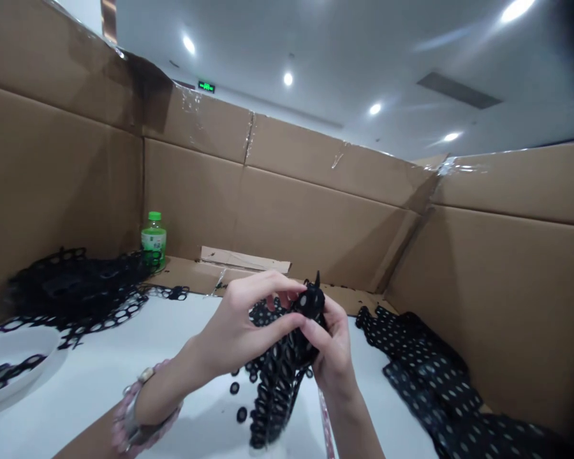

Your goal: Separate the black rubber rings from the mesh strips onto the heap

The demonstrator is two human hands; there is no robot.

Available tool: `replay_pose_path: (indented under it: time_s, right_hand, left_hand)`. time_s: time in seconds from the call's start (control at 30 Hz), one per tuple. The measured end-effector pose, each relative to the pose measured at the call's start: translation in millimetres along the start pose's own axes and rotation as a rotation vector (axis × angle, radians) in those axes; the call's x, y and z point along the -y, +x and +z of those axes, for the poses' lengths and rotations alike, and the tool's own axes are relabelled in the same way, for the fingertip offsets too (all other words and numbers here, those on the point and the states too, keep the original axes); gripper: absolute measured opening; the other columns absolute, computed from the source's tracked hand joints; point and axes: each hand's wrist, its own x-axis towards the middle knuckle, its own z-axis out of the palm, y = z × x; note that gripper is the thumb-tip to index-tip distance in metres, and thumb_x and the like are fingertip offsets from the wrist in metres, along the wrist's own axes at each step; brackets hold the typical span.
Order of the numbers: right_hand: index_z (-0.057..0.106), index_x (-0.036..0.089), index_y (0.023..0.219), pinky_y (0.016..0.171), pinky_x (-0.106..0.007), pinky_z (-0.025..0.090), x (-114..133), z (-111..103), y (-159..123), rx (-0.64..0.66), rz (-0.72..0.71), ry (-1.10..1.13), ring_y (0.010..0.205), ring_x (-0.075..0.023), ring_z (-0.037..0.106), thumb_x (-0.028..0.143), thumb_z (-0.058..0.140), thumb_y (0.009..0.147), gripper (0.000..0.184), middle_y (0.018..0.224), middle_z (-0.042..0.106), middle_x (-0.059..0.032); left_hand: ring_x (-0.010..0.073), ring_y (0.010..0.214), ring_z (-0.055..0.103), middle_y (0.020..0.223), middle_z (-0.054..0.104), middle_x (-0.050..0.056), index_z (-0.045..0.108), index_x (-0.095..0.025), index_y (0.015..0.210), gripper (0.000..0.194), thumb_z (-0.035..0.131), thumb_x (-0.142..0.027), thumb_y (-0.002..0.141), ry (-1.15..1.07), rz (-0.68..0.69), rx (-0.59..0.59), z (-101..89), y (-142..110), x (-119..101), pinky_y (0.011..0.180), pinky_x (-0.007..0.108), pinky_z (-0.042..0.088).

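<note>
Both my hands are raised over the white table, pinching a black perforated strip (280, 376) at its upper end. My left hand (249, 322) reaches across from the left, and its fingertips press on the top of the strip. My right hand (330, 350) grips the same bunch from below and to the right. The strip is full of small ring-shaped cut-outs and hangs down in a loose fold. Several small black rings (235, 387) lie just left of it. A beaded pink bracelet and a watch (141, 408) circle my left wrist.
A white dish (14, 363) holding black ring pieces sits at the left. Heaps of black punched sheet lie at the back left (76, 287) and right (435, 376). Cardboard walls (287, 217) surround the white table (100, 376). A green-capped bottle (154, 242) stands in the back corner.
</note>
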Motion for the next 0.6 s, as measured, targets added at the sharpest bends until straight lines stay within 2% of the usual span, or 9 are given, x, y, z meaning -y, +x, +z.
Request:
replay_pose_path:
  time_s: [0.13,0.2,0.27,0.37,0.43,0.47,0.5,0.6]
  right_hand:
    - [0.061,0.020,0.082,0.061,-0.025,0.045,16,0,13,-0.031,-0.054,-0.071,0.063,-0.0139,0.055,0.028,0.066,0.068,0.016,0.069,0.058,0.0005]
    - [0.060,0.021,0.078,0.060,-0.023,0.044,22,2,18,-0.074,-0.070,-0.074,0.062,-0.0122,0.054,0.025,0.067,0.068,0.013,0.068,0.058,0.0021]
    - [0.059,0.021,0.076,0.060,-0.022,0.044,23,2,21,-0.061,-0.037,-0.066,0.061,-0.0116,0.053,0.024,0.067,0.069,0.011,0.067,0.058,0.0026]
    - [0.059,0.021,0.074,0.057,-0.021,0.043,18,-3,20,-0.049,0.066,-0.003,0.056,-0.0100,0.051,0.025,0.068,0.067,0.012,0.062,0.055,0.0040]
    - [0.058,0.022,0.077,0.055,-0.020,0.042,11,-10,18,-0.118,0.133,0.034,0.056,-0.0098,0.051,0.027,0.070,0.065,0.017,0.063,0.056,0.0048]
    - [0.058,0.022,0.080,0.055,-0.020,0.043,7,-13,18,-0.157,0.161,0.025,0.058,-0.0107,0.053,0.028,0.070,0.064,0.021,0.066,0.058,0.0043]
    - [0.059,0.022,0.083,0.057,-0.021,0.044,3,-15,19,-0.181,0.186,-0.004,0.063,-0.0122,0.055,0.029,0.070,0.064,0.023,0.070,0.060,0.0031]
    - [0.061,0.019,0.084,0.066,-0.025,0.046,-8,-18,28,-0.120,0.216,-0.152,0.074,-0.0167,0.059,0.032,0.068,0.067,0.023,0.081,0.065,-0.0016]
  left_hand:
    - [0.0132,0.071,0.058,0.082,0.065,0.005,0.061,-0.015,0.093,0.014,0.057,-0.020,0.080,-0.082,-0.024,-0.034,7.6,9,-1,0.062,0.022,0.048]
    - [0.0131,0.074,0.059,0.082,0.065,0.004,0.062,-0.016,0.091,0.013,0.054,-0.019,0.082,-0.097,-0.030,-0.048,12.6,10,1,0.065,0.022,0.048]
    - [0.0122,0.071,0.059,0.077,0.064,0.002,0.063,-0.017,0.084,0.013,0.050,-0.019,0.084,-0.116,-0.062,-0.101,16.1,11,7,0.065,0.020,0.047]
    - [0.0091,0.055,0.054,0.062,0.059,-0.001,0.060,-0.016,0.075,0.018,0.048,-0.023,0.085,-0.151,-0.185,-0.276,15.1,13,31,0.054,0.017,0.045]
    - [0.0086,0.049,0.050,0.059,0.055,-0.002,0.058,-0.016,0.075,0.020,0.046,-0.028,0.085,-0.141,-0.295,-0.395,13.1,14,59,0.048,0.018,0.042]
    - [0.0092,0.049,0.049,0.060,0.055,-0.001,0.058,-0.016,0.076,0.021,0.045,-0.029,0.085,-0.110,-0.341,-0.411,13.5,14,75,0.048,0.018,0.042]
    - [0.0102,0.051,0.049,0.061,0.056,0.000,0.058,-0.016,0.075,0.021,0.045,-0.029,0.084,-0.061,-0.380,-0.365,15.7,13,91,0.048,0.019,0.041]
    - [0.0141,0.058,0.051,0.060,0.057,0.002,0.057,-0.016,0.062,0.022,0.047,-0.026,0.079,0.059,-0.417,-0.028,35.0,5,132,0.052,0.022,0.041]
